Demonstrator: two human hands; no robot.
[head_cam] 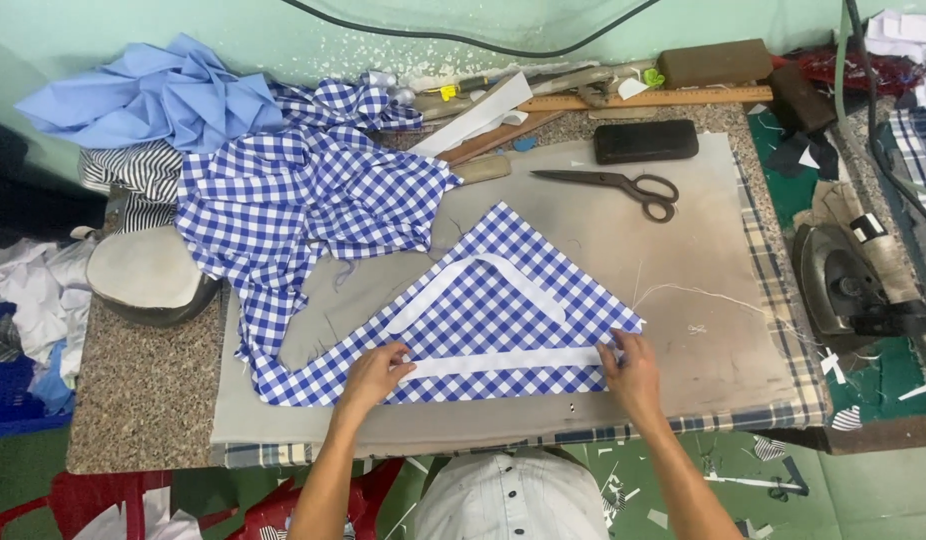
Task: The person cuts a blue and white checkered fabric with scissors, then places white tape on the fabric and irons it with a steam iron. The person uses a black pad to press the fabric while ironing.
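White strip (503,361) on checked cloth (503,300), ends under flat, spread left (375,368) and right hands (631,372).

Even, soft overhead light – faint shadows under the hands, no glare; sharp centre, slight bending at edges.

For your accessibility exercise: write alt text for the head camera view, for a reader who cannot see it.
A person's left hand and right hand press the ends of a straight white strip onto blue checked fabric on a padded table. A curved white piece lies above; scissors and an iron sit nearby.
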